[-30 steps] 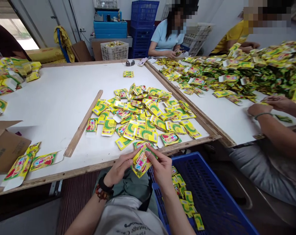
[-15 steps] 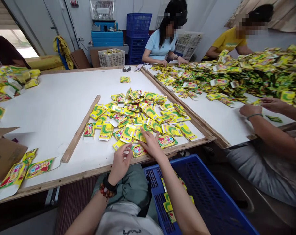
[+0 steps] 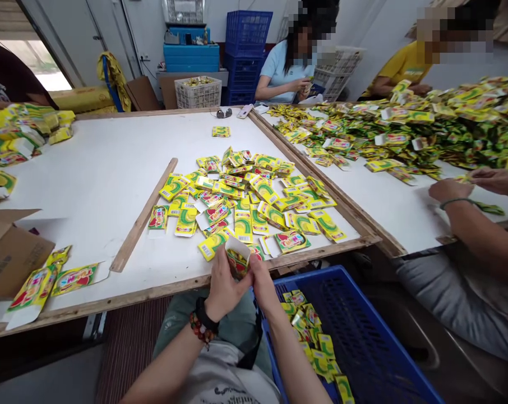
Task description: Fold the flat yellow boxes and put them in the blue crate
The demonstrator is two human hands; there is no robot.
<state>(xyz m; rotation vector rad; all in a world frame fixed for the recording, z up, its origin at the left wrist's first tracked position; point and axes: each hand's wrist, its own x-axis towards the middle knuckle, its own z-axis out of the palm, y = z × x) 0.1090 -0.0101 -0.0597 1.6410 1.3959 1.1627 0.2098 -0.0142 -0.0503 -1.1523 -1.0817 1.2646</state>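
Observation:
My left hand (image 3: pixel 222 285) and my right hand (image 3: pixel 263 282) are closed together on one small yellow-green carton (image 3: pixel 237 258) at the near table edge. Its white end flap stands up. Just beyond lies a spread pile of flat yellow-green cartons (image 3: pixel 245 196) on the white table (image 3: pixel 106 168). Down at my right is a blue crate (image 3: pixel 363 336) with several cartons (image 3: pixel 317 342) lying in it. A beaded bracelet and dark band sit on my left wrist.
A wooden strip (image 3: pixel 143 214) lies left of the pile. A cardboard box (image 3: pixel 10 252) and loose cartons (image 3: pixel 52 280) are at the near left. Another person's arms (image 3: pixel 468 213) work at the adjoining table's large carton heap (image 3: pixel 426 123). Two more people sit at the far side.
My right hand came back from the pile, and both hands now hold a carton up at the table edge with its flap raised. The earlier carton is gone from my hands.

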